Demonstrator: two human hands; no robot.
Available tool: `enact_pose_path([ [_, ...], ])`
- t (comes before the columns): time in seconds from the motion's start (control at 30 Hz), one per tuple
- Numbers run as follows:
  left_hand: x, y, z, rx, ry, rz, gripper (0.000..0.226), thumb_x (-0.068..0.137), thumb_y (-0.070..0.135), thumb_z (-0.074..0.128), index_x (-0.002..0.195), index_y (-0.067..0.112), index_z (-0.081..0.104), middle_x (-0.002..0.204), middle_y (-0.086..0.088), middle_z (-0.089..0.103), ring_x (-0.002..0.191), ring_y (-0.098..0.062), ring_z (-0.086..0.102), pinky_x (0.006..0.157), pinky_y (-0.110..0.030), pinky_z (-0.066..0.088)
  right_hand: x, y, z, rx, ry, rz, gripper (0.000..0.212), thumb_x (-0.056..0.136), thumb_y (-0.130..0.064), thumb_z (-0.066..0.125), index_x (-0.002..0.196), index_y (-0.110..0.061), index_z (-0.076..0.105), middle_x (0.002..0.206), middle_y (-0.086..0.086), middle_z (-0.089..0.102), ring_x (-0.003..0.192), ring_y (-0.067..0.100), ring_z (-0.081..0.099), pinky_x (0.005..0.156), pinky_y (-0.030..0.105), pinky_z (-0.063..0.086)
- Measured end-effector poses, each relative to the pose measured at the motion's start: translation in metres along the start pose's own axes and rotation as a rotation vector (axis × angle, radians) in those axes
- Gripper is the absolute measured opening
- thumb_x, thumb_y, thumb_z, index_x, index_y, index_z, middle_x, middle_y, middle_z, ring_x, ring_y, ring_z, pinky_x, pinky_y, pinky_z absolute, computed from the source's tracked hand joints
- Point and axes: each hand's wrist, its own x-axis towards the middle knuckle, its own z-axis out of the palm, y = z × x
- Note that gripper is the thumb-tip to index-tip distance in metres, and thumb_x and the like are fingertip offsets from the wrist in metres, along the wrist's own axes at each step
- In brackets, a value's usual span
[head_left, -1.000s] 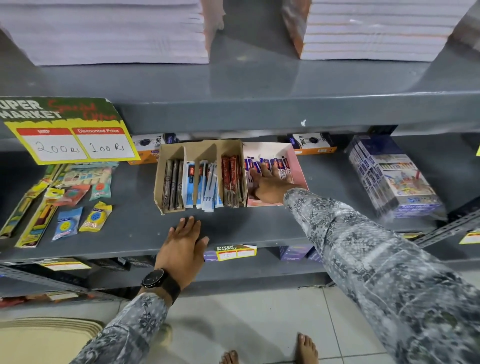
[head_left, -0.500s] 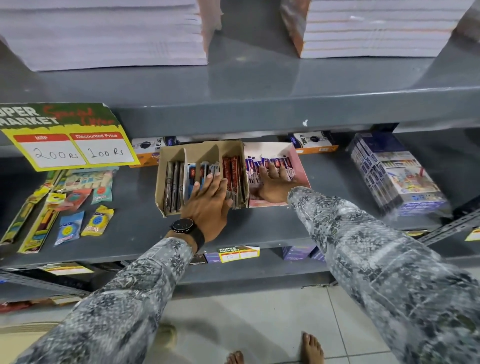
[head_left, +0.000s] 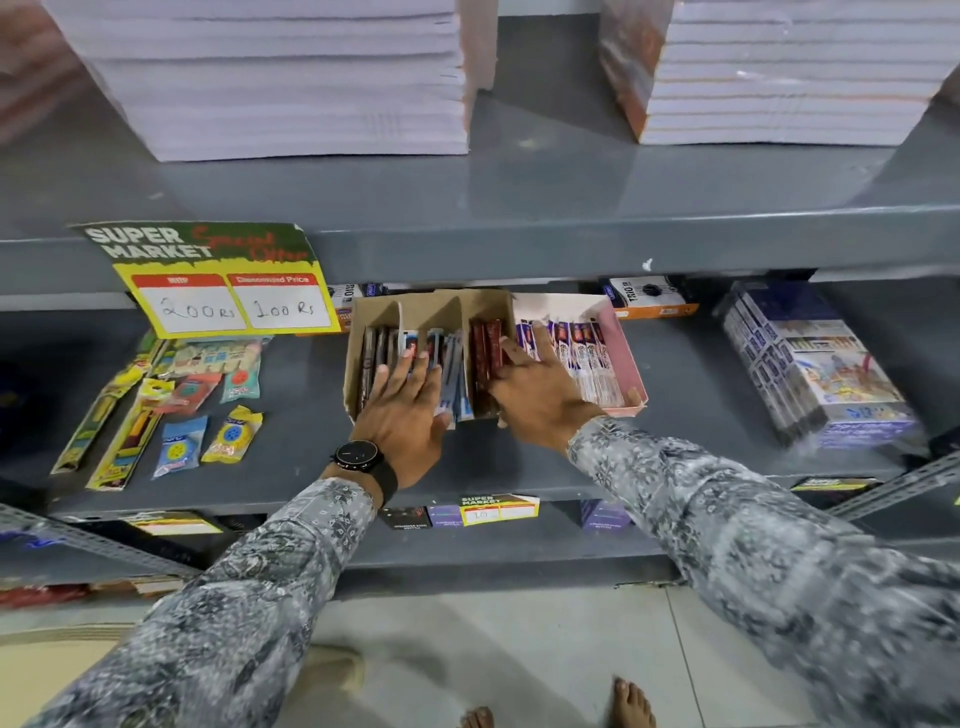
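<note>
A brown cardboard box (head_left: 415, 306) with three compartments of pen packets sits on the grey middle shelf (head_left: 691, 410). Right beside it stands a pink box (head_left: 626, 358) of purple-and-white packets. My left hand (head_left: 408, 410), with a black watch on the wrist, lies flat with straight fingers on the packets in the left and middle compartments. My right hand (head_left: 540, 392) reaches across the seam between the two boxes, its fingers spread over the dark red packets (head_left: 485, 345) and the nearest purple ones; the hand is blurred.
Loose packaged stationery (head_left: 176, 410) lies at the shelf's left under a yellow price sign (head_left: 228, 291). A wrapped stack of colour boxes (head_left: 815, 369) stands at the right. Tall paper stacks (head_left: 280, 83) fill the upper shelf. Small orange boxes (head_left: 649, 299) sit behind.
My left hand rose from the shelf's front edge onto the brown box's packets. My right hand shifted left from the pink box toward the red packets.
</note>
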Motion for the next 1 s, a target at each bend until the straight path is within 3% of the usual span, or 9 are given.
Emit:
enact_pose_path([
  [0.1, -0.009, -0.012, 0.003, 0.058, 0.064, -0.042, 0.072, 0.100, 0.044, 0.034, 0.158, 0.010, 0.008, 0.169, -0.009, -0.003, 0.155, -0.025, -0.013, 0.125, -0.049, -0.006, -0.004, -0.002, -0.006, 0.078, 0.038, 0.063, 0.050, 0.084, -0.049, 0.068, 0.127, -0.023, 0.064, 0.131, -0.002, 0.069, 0.153, 0.032, 0.023, 0.119, 0.069, 0.004],
  [0.17, -0.013, -0.021, 0.003, 0.096, 0.089, -0.082, 0.075, 0.098, 0.046, 0.037, 0.158, 0.010, 0.010, 0.168, -0.010, 0.002, 0.155, -0.027, -0.008, 0.125, -0.052, -0.004, -0.009, -0.010, -0.017, 0.251, 0.264, 0.143, 0.040, 0.084, -0.035, 0.069, 0.120, -0.017, 0.069, 0.123, 0.002, 0.073, 0.142, 0.035, 0.044, 0.119, 0.063, 0.021],
  [0.23, -0.016, -0.031, 0.004, 0.109, 0.080, -0.110, 0.075, 0.098, 0.047, 0.035, 0.158, 0.011, 0.009, 0.168, -0.011, 0.004, 0.155, -0.028, -0.005, 0.124, -0.054, -0.003, -0.006, -0.025, -0.028, 0.453, 0.576, 0.207, 0.026, 0.078, -0.010, 0.068, 0.102, -0.012, 0.076, 0.101, 0.008, 0.078, 0.105, 0.033, 0.070, 0.097, 0.047, 0.053],
  [0.27, -0.016, -0.033, 0.004, 0.094, 0.069, -0.109, 0.075, 0.098, 0.046, 0.035, 0.158, 0.012, 0.006, 0.169, -0.010, 0.004, 0.156, -0.028, -0.004, 0.124, -0.054, -0.003, -0.002, -0.037, -0.037, 0.538, 0.629, 0.206, 0.028, 0.075, -0.003, 0.068, 0.100, -0.012, 0.076, 0.095, 0.008, 0.078, 0.090, 0.030, 0.073, 0.083, 0.042, 0.059],
  [0.37, -0.014, -0.038, 0.004, 0.031, 0.043, -0.078, 0.075, 0.099, 0.041, 0.036, 0.158, 0.013, 0.001, 0.169, -0.011, 0.003, 0.155, -0.029, -0.002, 0.125, -0.053, 0.001, 0.021, -0.070, -0.064, 0.672, 0.398, 0.147, 0.030, 0.081, -0.005, 0.070, 0.110, -0.014, 0.073, 0.102, 0.012, 0.076, 0.089, 0.032, 0.074, 0.078, 0.043, 0.062],
  [0.57, -0.017, -0.039, 0.007, -0.011, 0.043, -0.104, 0.076, 0.100, 0.040, 0.037, 0.158, 0.012, -0.002, 0.169, -0.007, 0.004, 0.156, -0.024, -0.002, 0.126, -0.049, 0.001, 0.062, -0.075, -0.063, 0.635, -0.011, 0.354, 0.019, 0.097, -0.004, 0.054, 0.111, 0.002, 0.067, 0.108, 0.020, 0.071, 0.099, 0.034, 0.071, 0.084, 0.042, 0.061],
  [0.7, -0.018, -0.038, 0.007, -0.024, 0.050, -0.093, 0.074, 0.101, 0.038, 0.037, 0.158, 0.010, 0.000, 0.169, -0.008, 0.004, 0.156, -0.024, -0.004, 0.126, -0.048, 0.001, 0.072, -0.071, -0.056, 0.662, -0.043, 0.425, 0.021, 0.097, -0.006, 0.054, 0.113, 0.002, 0.066, 0.112, 0.018, 0.070, 0.102, 0.033, 0.069, 0.082, 0.039, 0.058],
  [0.87, -0.018, -0.041, 0.008, -0.040, 0.056, -0.086, 0.074, 0.100, 0.038, 0.039, 0.158, 0.009, 0.002, 0.169, -0.008, 0.006, 0.156, -0.024, -0.004, 0.126, -0.048, 0.001, 0.073, -0.069, -0.046, 0.802, -0.074, 0.553, 0.029, 0.096, -0.007, 0.051, 0.123, 0.002, 0.060, 0.126, 0.023, 0.063, 0.120, 0.038, 0.060, 0.102, 0.044, 0.051],
  [1.0, -0.020, -0.042, 0.011, -0.058, 0.073, -0.078, 0.075, 0.100, 0.039, 0.040, 0.158, 0.010, 0.002, 0.168, -0.007, 0.009, 0.156, -0.024, -0.002, 0.126, -0.048, 0.002, 0.067, -0.064, -0.043, 0.884, -0.056, 0.616, 0.033, 0.091, -0.006, 0.057, 0.123, 0.002, 0.057, 0.126, 0.022, 0.061, 0.118, 0.037, 0.058, 0.099, 0.045, 0.055],
])
